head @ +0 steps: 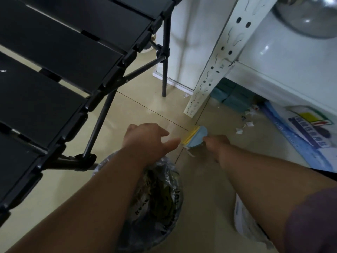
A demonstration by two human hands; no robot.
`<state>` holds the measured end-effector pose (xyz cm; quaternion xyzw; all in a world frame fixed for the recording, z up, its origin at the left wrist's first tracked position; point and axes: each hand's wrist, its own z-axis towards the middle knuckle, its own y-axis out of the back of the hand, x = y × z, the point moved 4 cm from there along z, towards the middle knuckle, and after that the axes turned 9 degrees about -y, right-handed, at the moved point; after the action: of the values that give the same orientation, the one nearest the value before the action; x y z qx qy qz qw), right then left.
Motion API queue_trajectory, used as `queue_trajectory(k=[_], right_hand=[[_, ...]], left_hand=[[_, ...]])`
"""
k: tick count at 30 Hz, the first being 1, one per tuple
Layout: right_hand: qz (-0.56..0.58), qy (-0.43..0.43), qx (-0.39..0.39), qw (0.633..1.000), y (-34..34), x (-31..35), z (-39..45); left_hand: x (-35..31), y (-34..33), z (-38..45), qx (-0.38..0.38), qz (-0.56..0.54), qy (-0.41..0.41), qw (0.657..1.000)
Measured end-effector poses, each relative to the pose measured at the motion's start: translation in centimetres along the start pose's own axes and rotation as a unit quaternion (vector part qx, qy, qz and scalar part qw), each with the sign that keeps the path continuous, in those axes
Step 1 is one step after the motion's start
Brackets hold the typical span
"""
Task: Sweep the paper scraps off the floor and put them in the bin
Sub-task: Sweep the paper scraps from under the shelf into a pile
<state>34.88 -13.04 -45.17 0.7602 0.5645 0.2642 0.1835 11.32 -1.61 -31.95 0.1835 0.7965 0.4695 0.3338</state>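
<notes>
My right hand (216,143) grips a small blue dustpan (197,136) with a yellow comb edge, held low over the tiled floor. My left hand (147,137) hovers just left of it, empty, fingers spread toward the comb edge. White paper scraps (246,123) lie scattered on the floor to the right of the dustpan, near the shelf post, and one scrap (190,153) lies just under the pan. The bin (156,203), lined with a clear bag and holding dark rubbish, stands below my left forearm.
A black slatted folding table (60,61) with thin legs fills the left. A white perforated shelf post (209,70) stands ahead, with a washing machine (291,57) behind it. Printed blue-and-white sheets (306,143) lie at right; a white bag (244,221) sits bottom right.
</notes>
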Motion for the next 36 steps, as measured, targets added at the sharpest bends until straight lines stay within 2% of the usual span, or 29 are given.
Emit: queue_trajectory(k=[5,8,10,13,15,18,24,29,31,33,35,36], right_hand=[[0.09,0.014,-0.005,0.996,1.5,0.0,0.6],[0.082,0.042,0.028,0.995,0.7,0.6,0.8],[0.04,0.066,0.063,0.995,-0.6,0.8,0.6],[-0.09,0.147,0.111,0.979,-3.0,0.9,0.5],[-0.148,0.188,0.118,0.964,-3.9,0.4,0.8],[-0.218,0.224,0.087,0.946,-2.7,0.2,0.5],[-0.196,0.176,-0.02,0.964,4.4,1.1,4.2],[-0.112,0.108,-0.03,0.987,7.8,-0.3,4.3],[-0.041,0.097,-0.017,0.994,7.6,-0.8,4.1],[0.046,0.061,0.033,0.997,5.9,-0.8,3.3],[0.064,0.019,0.137,0.988,3.0,-0.2,0.9],[0.037,0.014,0.196,0.98,1.2,0.2,-0.3]], left_hand=[[-2.1,-0.9,1.1,-0.001,0.031,-0.025,0.999],[-2.0,-1.8,1.6,0.006,0.038,-0.012,0.999],[-1.7,-2.2,1.9,0.012,0.041,-0.002,0.999],[-1.5,-2.4,2.4,0.014,0.036,0.007,0.999],[-1.3,-2.6,2.6,0.014,0.036,0.014,0.999],[-1.3,-3.0,2.9,0.026,0.05,0.015,0.998],[-1.5,-2.9,3.3,0.037,0.058,-0.002,0.998],[-1.7,-2.3,2.8,0.024,0.051,-0.006,0.998],[-1.7,-1.8,2.4,0.016,0.043,-0.002,0.999],[-1.6,-1.2,2.0,0.012,0.037,0.004,0.999],[-1.4,-0.8,1.8,0.014,0.033,0.016,0.999],[-1.0,-0.7,1.7,0.015,0.029,0.024,0.999]])
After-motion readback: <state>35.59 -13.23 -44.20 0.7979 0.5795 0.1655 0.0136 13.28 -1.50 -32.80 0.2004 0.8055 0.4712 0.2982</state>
